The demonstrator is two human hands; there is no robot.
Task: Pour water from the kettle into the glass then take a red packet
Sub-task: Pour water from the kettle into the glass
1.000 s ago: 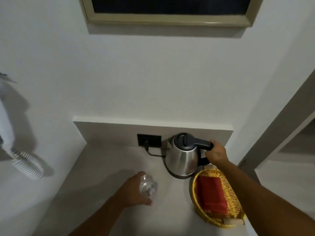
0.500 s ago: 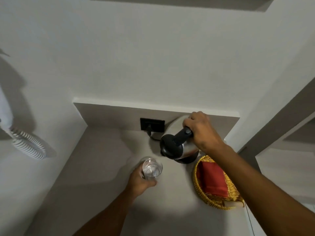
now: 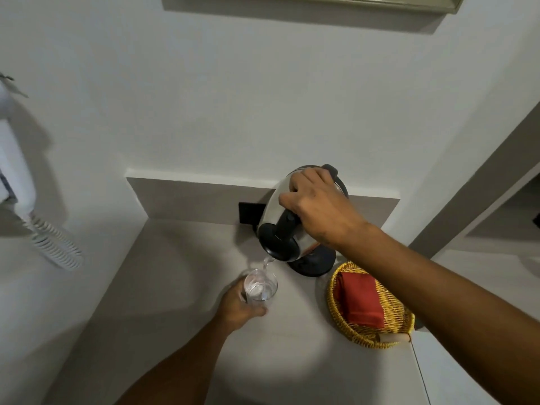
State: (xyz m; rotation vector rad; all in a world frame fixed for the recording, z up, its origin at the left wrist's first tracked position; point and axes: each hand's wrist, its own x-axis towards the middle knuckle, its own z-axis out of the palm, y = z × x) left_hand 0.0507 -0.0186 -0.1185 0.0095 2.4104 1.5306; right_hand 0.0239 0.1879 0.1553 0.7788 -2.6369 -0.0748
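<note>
My right hand (image 3: 317,210) grips the black handle of a steel kettle (image 3: 276,210), which is lifted and tipped steeply forward over the counter. A thin stream of water runs from its spout into a clear glass (image 3: 261,285). The glass stands on the grey counter (image 3: 175,287), and my left hand (image 3: 238,306) is wrapped around its near side. To the right, a red packet (image 3: 361,301) lies in a yellow wicker basket (image 3: 355,336).
The kettle's black base (image 3: 317,263) sits behind the basket, near a black wall socket (image 3: 248,213). A white handset with a coiled cord (image 3: 55,248) hangs on the left wall. The counter's right edge is just past the basket.
My right hand has lifted the kettle off its base and tilted it further, and water now flows into the glass. My left hand keeps its hold on the glass.
</note>
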